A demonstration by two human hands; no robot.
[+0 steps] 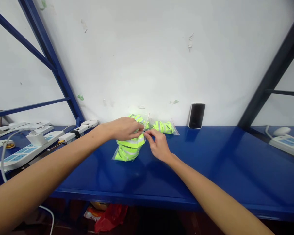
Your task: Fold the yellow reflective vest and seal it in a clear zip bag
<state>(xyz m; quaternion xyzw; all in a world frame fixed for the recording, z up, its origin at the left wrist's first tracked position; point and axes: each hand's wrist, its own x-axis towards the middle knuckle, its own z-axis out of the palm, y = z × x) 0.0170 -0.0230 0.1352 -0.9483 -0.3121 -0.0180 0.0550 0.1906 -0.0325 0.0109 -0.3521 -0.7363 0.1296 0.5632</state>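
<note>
A clear plastic bag (128,153) with a folded neon yellow-green cloth with silver reflective stripes inside stands on the blue shelf. My left hand (126,128) reaches over the bag, fingers pinched on its upper right edge. Close beside it, my right hand (158,144) is closed too, thumb and fingertips pinching the same edge. The fingertips of both hands nearly meet there, and my left hand covers part of the bag. Just behind, against the wall, a second clear bag (163,127) of the same neon striped cloth lies on its side.
A dark-screened phone-like device (197,116) leans on the wall at the right. Left on the blue shelf (186,173) are a power strip (26,151) with a white charger (36,138), cables and a small fan (89,123). Blue metal posts (51,62) rise at the side. Below lies a red plastic bag (111,218).
</note>
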